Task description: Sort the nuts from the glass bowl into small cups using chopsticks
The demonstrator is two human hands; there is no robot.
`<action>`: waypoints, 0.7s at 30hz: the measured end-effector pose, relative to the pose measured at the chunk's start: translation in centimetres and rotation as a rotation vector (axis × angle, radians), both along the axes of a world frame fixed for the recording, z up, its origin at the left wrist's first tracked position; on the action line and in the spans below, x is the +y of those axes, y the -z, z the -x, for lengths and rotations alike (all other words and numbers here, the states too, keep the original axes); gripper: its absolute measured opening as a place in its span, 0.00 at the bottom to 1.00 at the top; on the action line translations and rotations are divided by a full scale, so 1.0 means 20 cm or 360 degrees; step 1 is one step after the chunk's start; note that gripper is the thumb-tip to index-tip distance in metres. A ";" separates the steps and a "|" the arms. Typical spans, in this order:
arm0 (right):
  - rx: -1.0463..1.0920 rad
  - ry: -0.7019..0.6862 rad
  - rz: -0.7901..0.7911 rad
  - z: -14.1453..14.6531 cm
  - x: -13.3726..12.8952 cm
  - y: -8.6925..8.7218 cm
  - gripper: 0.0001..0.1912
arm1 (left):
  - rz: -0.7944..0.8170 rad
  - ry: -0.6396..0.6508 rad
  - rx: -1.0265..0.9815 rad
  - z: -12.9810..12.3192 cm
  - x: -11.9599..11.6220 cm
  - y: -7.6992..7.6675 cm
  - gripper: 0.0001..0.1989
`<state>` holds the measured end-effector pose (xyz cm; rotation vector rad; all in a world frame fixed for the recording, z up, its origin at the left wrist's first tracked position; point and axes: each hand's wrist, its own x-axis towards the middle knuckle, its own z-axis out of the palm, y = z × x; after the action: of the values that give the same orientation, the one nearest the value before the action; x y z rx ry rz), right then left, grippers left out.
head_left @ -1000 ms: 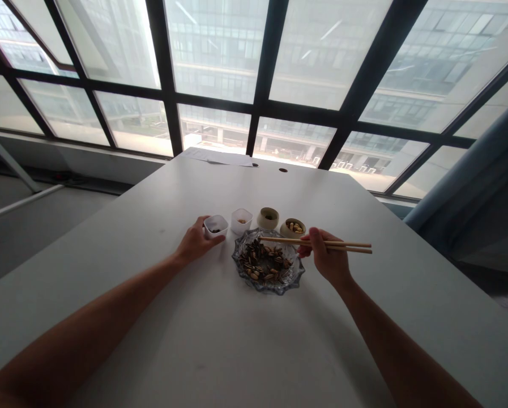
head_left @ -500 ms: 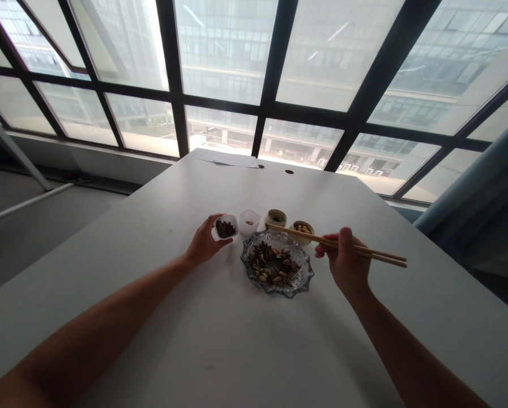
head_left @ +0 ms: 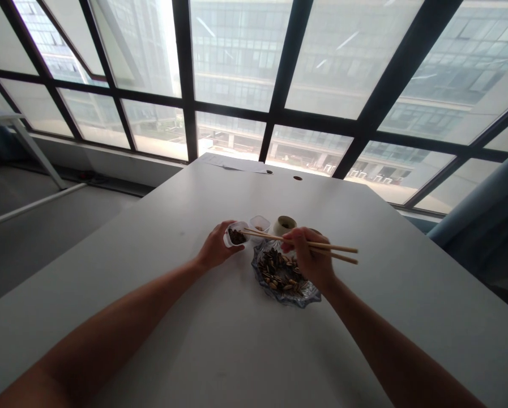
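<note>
My left hand [head_left: 215, 245] is closed around a small white cup [head_left: 227, 239] of dark seeds or beans [head_left: 237, 236], tilted toward me. In my right hand [head_left: 313, 258] is a pair of wooden chopsticks [head_left: 332, 247]. Their tips reach to the mouth of that white cup; whether they pinch anything is too small to tell. Below the chopsticks sits a scalloped glass bowl [head_left: 270, 292] holding sunflower seeds and pistachios [head_left: 274, 271], its right side partly covered by my right hand.
A second white cup [head_left: 260, 222] with a little in it stands beside the first. To its right is a beige cup [head_left: 286, 224]; another round cup is mostly hidden behind my right hand. Papers [head_left: 237, 164] lie at the white table's [head_left: 220, 340] far edge, before the windows.
My right hand has carried the chopsticks left, from over the beige cups to the white cup in my left hand. The whole view has shifted slightly.
</note>
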<state>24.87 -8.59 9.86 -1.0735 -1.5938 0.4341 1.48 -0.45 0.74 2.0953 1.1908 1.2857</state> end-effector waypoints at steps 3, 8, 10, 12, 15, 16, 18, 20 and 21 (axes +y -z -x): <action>0.0244 0.0248 -0.0120 -0.10 -0.05 0.00 0.28 | 0.0015 -0.0024 0.0024 0.00 0.00 0.01 0.32; 0.0049 0.0408 0.0038 -0.24 -0.07 0.04 0.28 | 0.0050 -0.0033 0.0046 0.00 0.00 0.00 0.33; -0.0082 0.0367 0.0092 -0.25 -0.07 0.06 0.27 | 0.0055 -0.0031 0.0051 0.00 0.00 0.00 0.33; -0.0191 0.0230 0.0140 -0.25 -0.09 0.08 0.25 | 0.0055 -0.0031 0.0059 0.01 0.00 0.00 0.33; -0.0279 -0.0034 0.0222 -0.26 -0.15 0.07 0.25 | 0.0063 -0.0034 0.0075 0.01 0.00 -0.01 0.32; -0.0292 -0.0111 0.0265 -0.27 -0.17 0.05 0.25 | 0.0068 -0.0035 0.0080 0.01 0.00 -0.01 0.32; -0.0258 -0.0179 0.0321 -0.30 -0.20 0.03 0.26 | 0.0076 -0.0037 0.0092 0.01 -0.01 -0.02 0.32; -0.0158 -0.0075 0.0296 -0.35 -0.19 0.01 0.26 | 0.0079 -0.0044 0.0105 0.01 -0.01 -0.02 0.32; -0.0099 0.0020 0.0262 -0.37 -0.18 0.01 0.26 | 0.0079 -0.0048 0.0110 0.01 -0.01 -0.02 0.33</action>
<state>32.19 -12.21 9.63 -1.2313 -1.6266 0.5351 1.26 -0.71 1.18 2.1094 1.2748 1.1930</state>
